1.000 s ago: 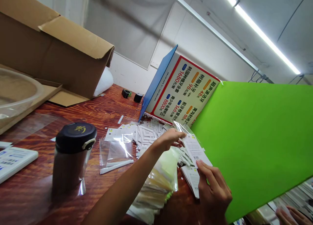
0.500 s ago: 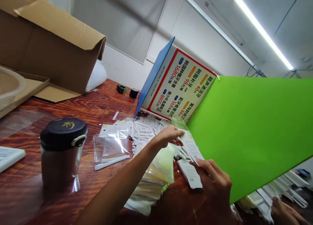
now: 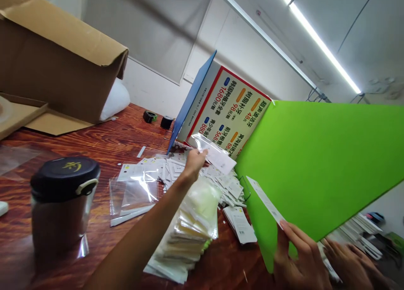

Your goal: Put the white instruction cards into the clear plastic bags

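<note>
My left hand [image 3: 193, 163] is raised over a heap of small white cards [image 3: 202, 172] and pinches a clear plastic sleeve with a white card in it [image 3: 215, 154]. Low at the right, my right hand [image 3: 299, 256] grips the near end of another white card [image 3: 264, 199], which tilts up in front of the green board [image 3: 318, 172]. A thick stack of clear bags [image 3: 189, 231] lies under my left forearm. A small pile of printed cards [image 3: 240, 223] sits on the table between my hands.
A steel flask with a black lid [image 3: 61, 201] stands at the left. Behind it lies an open cardboard box [image 3: 59, 67]. A printed price sign [image 3: 225, 111] leans at the back. Another person's hand [image 3: 350, 260] works behind the green board. Two tape rolls [image 3: 158, 118] lie far back.
My left hand has lifted a sleeved card up and to the left, away from my right hand. My right hand has drawn back toward me and now holds a separate card.
</note>
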The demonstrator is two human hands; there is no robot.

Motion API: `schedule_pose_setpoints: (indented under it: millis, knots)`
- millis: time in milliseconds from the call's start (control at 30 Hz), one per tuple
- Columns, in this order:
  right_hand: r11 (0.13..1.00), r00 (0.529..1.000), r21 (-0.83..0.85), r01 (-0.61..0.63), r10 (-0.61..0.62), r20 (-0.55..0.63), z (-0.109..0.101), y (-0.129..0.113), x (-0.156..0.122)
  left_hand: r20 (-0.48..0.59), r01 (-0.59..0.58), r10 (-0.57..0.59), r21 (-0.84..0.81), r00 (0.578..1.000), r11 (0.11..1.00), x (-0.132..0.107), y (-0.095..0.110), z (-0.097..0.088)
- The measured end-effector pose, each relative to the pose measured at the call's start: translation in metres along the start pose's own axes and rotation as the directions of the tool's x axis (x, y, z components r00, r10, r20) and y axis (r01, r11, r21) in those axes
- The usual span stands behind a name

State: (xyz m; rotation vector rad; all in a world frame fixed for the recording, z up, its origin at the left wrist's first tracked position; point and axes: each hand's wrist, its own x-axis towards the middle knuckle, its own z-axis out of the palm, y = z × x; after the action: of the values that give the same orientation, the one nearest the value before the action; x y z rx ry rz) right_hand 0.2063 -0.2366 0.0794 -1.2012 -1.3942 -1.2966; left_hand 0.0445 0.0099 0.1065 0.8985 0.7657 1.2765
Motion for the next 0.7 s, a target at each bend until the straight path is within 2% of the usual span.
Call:
schedule_pose_setpoints:
  millis: [100, 267, 367, 433, 533, 600, 700]
  knots:
    - [0.987, 0.999, -0.151, 0.048, -0.047, 0.009, 0.008, -0.004, 0.002, -0.086, -0.067, 0.062, -0.053, 0.994, 0.996, 0.005, 0.011, -0.01]
    - [0.987, 0.999, -0.153, 0.046, -0.045, 0.011, 0.019, -0.004, 0.005, -0.041, -0.073, 0.07, -0.076, 0.997, 0.994, 0.005, 0.019, -0.015]
    - [0.99, 0.994, -0.143, -0.001, 0.017, 0.112, 0.021, 0.006, -0.007, -0.038, -0.09, 0.088, -0.062, 0.995, 0.994, 0.003, 0.02, -0.013]
    - [0.988, 0.957, -0.147, -0.046, 0.086, 0.278, 0.02, 0.015, -0.028, -0.034, -0.094, 0.093, -0.038, 0.995, 0.995, 0.001, 0.021, -0.012]
    - [0.988, 0.845, -0.134, -0.08, 0.139, 0.516, 0.016, 0.025, -0.069, 0.047, -0.076, 0.074, 0.033, 0.996, 0.997, -0.002, 0.021, -0.009]
    - [0.989, 0.805, -0.078, -0.125, 0.147, 0.575, 0.015, 0.024, -0.089, 0.135, -0.066, 0.051, 0.104, 0.99, 0.992, -0.003, 0.019, -0.007]
    - [0.959, 0.803, -0.02, -0.282, 0.248, 0.542, 0.019, 0.01, -0.087, 0.269, -0.047, -0.006, 0.192, 0.963, 0.98, -0.005, 0.01, 0.0]
